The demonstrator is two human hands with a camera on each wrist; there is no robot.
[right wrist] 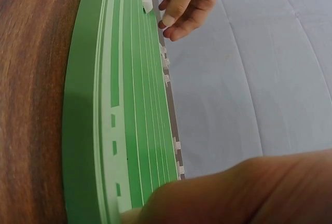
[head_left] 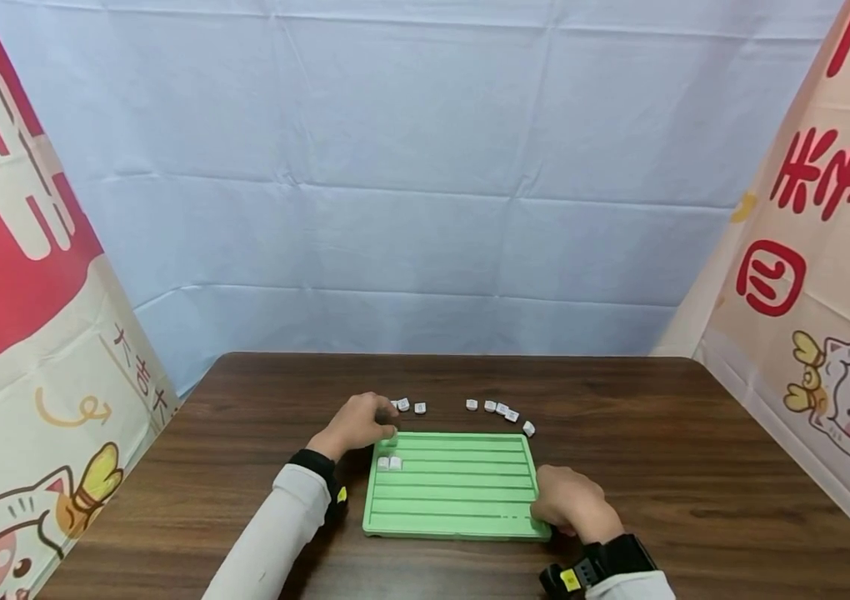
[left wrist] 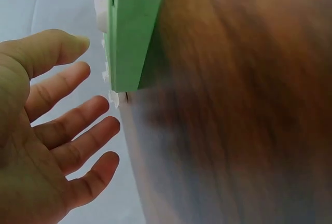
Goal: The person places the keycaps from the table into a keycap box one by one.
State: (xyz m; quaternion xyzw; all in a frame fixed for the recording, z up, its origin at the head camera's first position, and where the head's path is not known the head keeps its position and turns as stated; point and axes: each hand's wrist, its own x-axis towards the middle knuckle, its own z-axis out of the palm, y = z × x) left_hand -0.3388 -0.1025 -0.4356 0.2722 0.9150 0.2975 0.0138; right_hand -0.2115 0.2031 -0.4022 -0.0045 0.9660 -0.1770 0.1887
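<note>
A green ridged tray (head_left: 455, 492) lies on the brown table (head_left: 695, 467), with two white tiles (head_left: 389, 462) in its top-left groove. My left hand (head_left: 380, 423) hovers at the tray's far-left corner, fingers loosely spread and holding nothing (left wrist: 98, 105). It is close to a few loose white tiles (head_left: 404, 406) just beyond the tray. My right hand (head_left: 547, 512) sits on the tray's near-right corner with its fingers curled over the edge. In the right wrist view a finger (right wrist: 207, 198) lies on the tray (right wrist: 129, 105).
More white tiles (head_left: 502, 409) lie in a row past the tray's far-right edge. Patterned cloth panels stand at the left (head_left: 27, 333) and right (head_left: 830, 292), with a blue backdrop (head_left: 425, 167) behind the table.
</note>
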